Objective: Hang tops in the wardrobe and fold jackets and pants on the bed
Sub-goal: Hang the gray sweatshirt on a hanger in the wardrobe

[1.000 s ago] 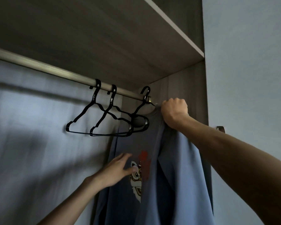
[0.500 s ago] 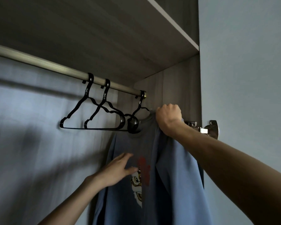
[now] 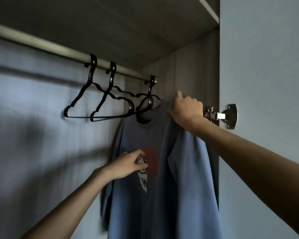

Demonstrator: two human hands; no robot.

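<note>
A blue T-shirt (image 3: 164, 200) with a red and white print hangs from a black hanger (image 3: 149, 100) at the right end of the wardrobe rail (image 3: 41, 44). My right hand (image 3: 186, 108) grips the shirt's right shoulder just below the rail's end. My left hand (image 3: 128, 163) pinches the fabric at the chest print with curled fingers. Two empty black hangers (image 3: 97, 100) hang on the rail just left of the shirt.
The wardrobe's grey side panel (image 3: 197, 75) stands right behind the shirt. A metal door hinge (image 3: 221, 116) sticks out beside my right wrist. A shelf (image 3: 128, 23) runs above the rail. A pale wall (image 3: 266, 66) fills the right.
My left hand's fingers have curled from flat on the print into a pinch. My right hand has stayed on the shirt's shoulder while the hanger settled on the rail.
</note>
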